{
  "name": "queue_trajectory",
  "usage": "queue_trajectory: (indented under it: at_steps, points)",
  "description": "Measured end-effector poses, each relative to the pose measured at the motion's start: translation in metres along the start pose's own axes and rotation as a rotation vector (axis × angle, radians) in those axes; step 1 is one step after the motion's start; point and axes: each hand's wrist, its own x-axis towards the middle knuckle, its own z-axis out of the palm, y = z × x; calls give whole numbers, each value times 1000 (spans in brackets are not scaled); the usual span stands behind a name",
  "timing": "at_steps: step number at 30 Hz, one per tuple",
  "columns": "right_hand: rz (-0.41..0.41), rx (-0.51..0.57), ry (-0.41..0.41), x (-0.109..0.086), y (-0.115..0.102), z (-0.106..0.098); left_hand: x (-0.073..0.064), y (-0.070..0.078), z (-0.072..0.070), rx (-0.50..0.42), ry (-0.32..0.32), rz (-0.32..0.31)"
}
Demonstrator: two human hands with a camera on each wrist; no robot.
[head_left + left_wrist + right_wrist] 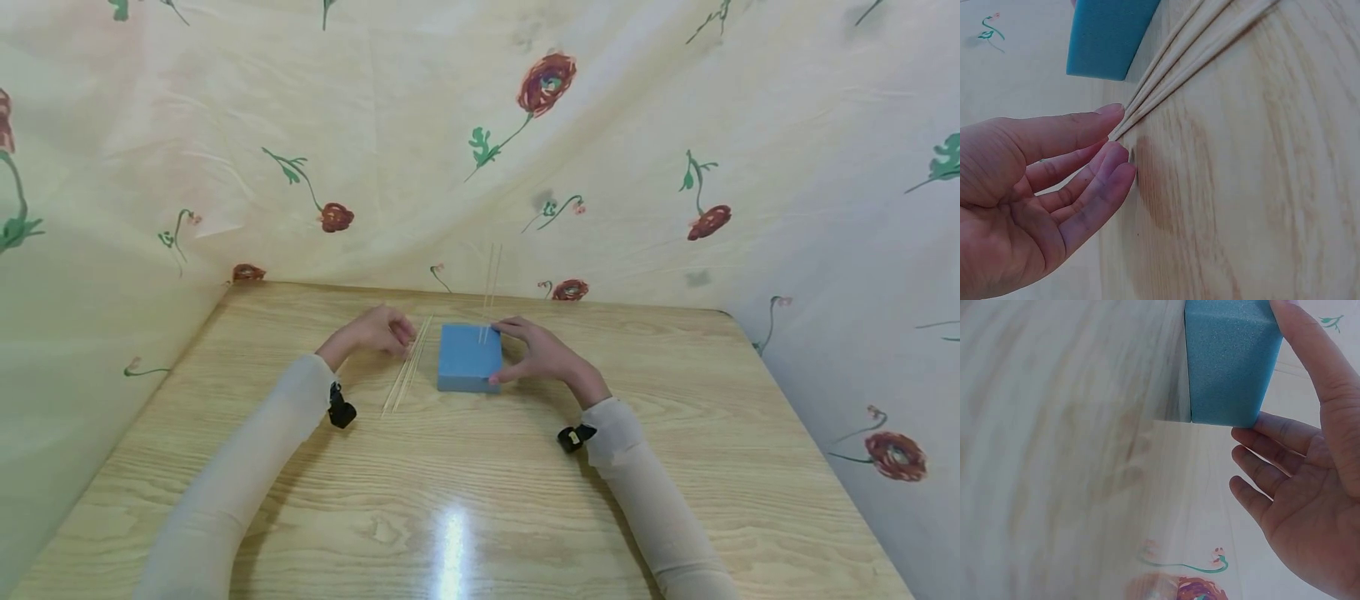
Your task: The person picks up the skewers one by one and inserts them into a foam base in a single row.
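In the head view a blue foam block (469, 354) rests on the wooden table, with two thin wooden sticks (491, 283) standing upright from its top. My right hand (543, 354) holds the block from the right, thumb at the near corner and fingertips at the far one. The right wrist view shows the thumb and a fingertip against the foam block (1229, 369). Left of the block, several loose wooden sticks (405, 371) lie in a narrow fan. My left hand (378, 329) is at their far ends; in the left wrist view the stick ends (1141, 106) reach between thumb and fingers, which stand slightly apart.
The wooden table (450, 467) extends around the block and sticks. Behind it and along both sides hangs a pale flowered cloth (420, 150). A small black camera sits on each wrist, the left camera (341, 408) close to the near stick ends.
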Motion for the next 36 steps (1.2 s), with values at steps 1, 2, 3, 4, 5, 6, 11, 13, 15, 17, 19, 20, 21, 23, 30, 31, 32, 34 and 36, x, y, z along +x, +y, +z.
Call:
queue_trajectory:
  at_steps: [1, 2, 3, 4, 5, 6, 11, 13, 15, 17, 19, 20, 21, 23, 30, 31, 32, 34, 36]
  points:
    - [1, 1, 2, 0, 0, 0, 0, -1, 0, 1, -4, 3]
    - [0, 0, 4, 0, 0, 0, 0, -2, 0, 1, -7, 2]
    - [1, 3, 6, 0, -1, 0, 1, -3, 0, 4, -9, 3]
    - [4, 6, 5, 0, -1, 0, 1, -3, 0, 4, -10, -1]
    - [5, 10, 5, 0, -1, 0, 1, -3, 0, 3, -14, -1]
    - [5, 12, 3, 0, -1, 1, 0, -3, 0, 0, -16, -5]
    - [-1, 13, 1, 0, 1, 1, 0, -2, 2, -26, -16, -27]
    - [-4, 9, 2, 1, 1, 1, 1, -4, 2, -36, -14, -31]
    - [-6, 8, 1, 1, 1, 1, 1, -4, 2, -35, -13, -29]
    - [-4, 9, 0, 1, 1, 0, 1, -5, 3, -37, -10, -33]
    - [-3, 13, -1, 0, 1, 0, 1, -5, 2, -25, -11, -31]
    - [-2, 14, -1, 0, 0, 0, 1, -5, 2, -22, -9, -34]
    - [-1, 15, -1, 0, 0, 0, 0, -5, 2, -17, -9, -36]
    - [-1, 17, -2, 0, 0, 0, 0, -7, 1, -6, -11, -39]
    - [2, 18, 1, 1, 0, 0, -1, -14, -5, 31, -24, -45]
    - [2, 17, 0, 1, 0, 0, -2, -15, -6, 33, -23, -51]
    - [2, 16, 0, 1, 0, 0, -2, -15, -7, 39, -26, -50]
    - [1, 16, -1, 1, 1, 0, -4, -17, -9, 43, -29, -53]
    - [1, 15, -3, 1, 1, 0, -6, -17, -11, 45, -26, -56]
